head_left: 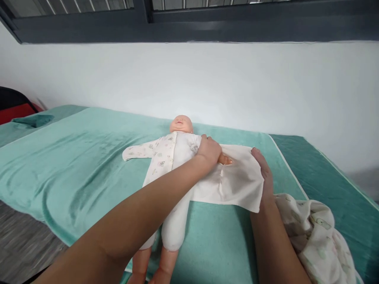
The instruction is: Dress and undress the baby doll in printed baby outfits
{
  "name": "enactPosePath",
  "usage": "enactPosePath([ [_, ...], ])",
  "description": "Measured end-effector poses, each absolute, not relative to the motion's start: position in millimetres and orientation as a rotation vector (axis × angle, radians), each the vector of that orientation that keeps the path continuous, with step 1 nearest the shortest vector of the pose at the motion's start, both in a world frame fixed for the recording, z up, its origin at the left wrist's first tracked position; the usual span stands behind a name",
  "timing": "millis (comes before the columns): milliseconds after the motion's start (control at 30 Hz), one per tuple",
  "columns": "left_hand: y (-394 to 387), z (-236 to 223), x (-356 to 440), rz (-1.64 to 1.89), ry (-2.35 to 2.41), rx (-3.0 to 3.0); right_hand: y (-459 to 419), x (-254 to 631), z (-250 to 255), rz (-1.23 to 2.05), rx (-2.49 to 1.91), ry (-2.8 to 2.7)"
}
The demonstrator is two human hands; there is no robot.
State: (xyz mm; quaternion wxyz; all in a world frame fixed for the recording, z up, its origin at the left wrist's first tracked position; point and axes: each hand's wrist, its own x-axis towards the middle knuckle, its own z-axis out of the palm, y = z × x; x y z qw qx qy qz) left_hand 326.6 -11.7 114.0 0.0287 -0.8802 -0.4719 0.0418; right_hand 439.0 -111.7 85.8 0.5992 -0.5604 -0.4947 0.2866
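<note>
On a green sheet point(97, 173), a baby doll point(182, 154) lay face-up mid-scene; the left hand point(209, 152) curled round its right-side arm point(224, 159), the right hand point(265, 171) pinched the white flap's point(241, 179) right edge. Steady cloth and gentle arm-guiding seemed wise.

No lettering can be read on the patterned top point(160, 167) or anywhere else.

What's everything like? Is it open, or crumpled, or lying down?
Baby doll, lying on its back.
Printed baby shirt, open, one half over the doll, the other spread out.
Left hand, closed around the doll's arm.
Right hand, holding the shirt's edge.
Green bed cover, spread out, wrinkled in places.
Printed cloth, crumpled in a heap.
Window, can't tell whether it's open.
</note>
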Motion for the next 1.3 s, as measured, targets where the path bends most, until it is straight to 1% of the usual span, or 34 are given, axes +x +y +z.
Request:
enactPosePath([
  [100,-11.8,105.6,323.6,0.021,-1.488,-2.716,-111.3,426.1,87.8,0.941,-1.156,-1.046],
  [167,-10.8,105.8,314.3,-0.020,-1.471,-2.735,-109.3,419.8,87.2,1.076,-1.077,-1.087],
  [233,-9.1,111.7,299.5,-0.144,-1.447,-2.867,-108.1,413.4,84.7,1.179,-0.971,-1.134],
  [300,-8.0,121.5,281.6,-0.402,-1.486,-3.083,-108.6,405.5,80.8,1.220,-0.883,-1.196],
  [367,-8.7,131.5,263.6,-0.783,-1.653,-3.215,-110.6,395.9,76.8,1.227,-0.838,-1.303],
  [433,-12.0,139.1,248.2,-1.137,-1.863,-3.209,-113.7,385.7,73.7,1.227,-0.813,-1.419],
  [500,-17.6,143.7,236.6,-1.350,-2.000,-3.220,-117.2,376.3,71.8,1.216,-0.809,-1.523],
  [567,-24.2,146.3,229.6,-1.336,-2.027,-3.301,-120.6,369.4,71.0,1.189,-0.839,-1.619],
  [700,-30.2,148.1,227.8,-1.024,-1.953,-3.355,-125.3,365.9,70.6,1.120,-0.920,-1.723],
  [733,-28.7,147.4,228.8,-1.025,-1.952,-3.282,-125.8,366.8,70.5,1.099,-0.930,-1.746],
  [800,-22.2,144.2,229.9,-1.142,-1.965,-3.040,-125.9,369.4,70.3,0.995,-0.937,-1.832],
  [900,-10.3,137.2,226.7,-1.265,-1.953,-2.717,-124.6,373.3,70.6,0.710,-0.972,-2.019],
  [1067,-7.5,133.4,215.7,-1.095,-1.919,-2.543,-122.9,377.2,74.2,0.344,-1.092,-2.103],
  [1167,-9.4,136.7,212.6,-1.030,-1.830,-2.462,-122.9,380.0,73.3,0.225,-1.205,-2.128],
  [1300,0.4,133.3,209.5,-1.141,-1.921,-2.463,-122.8,383.8,64.2,0.163,-1.368,-2.175],
])
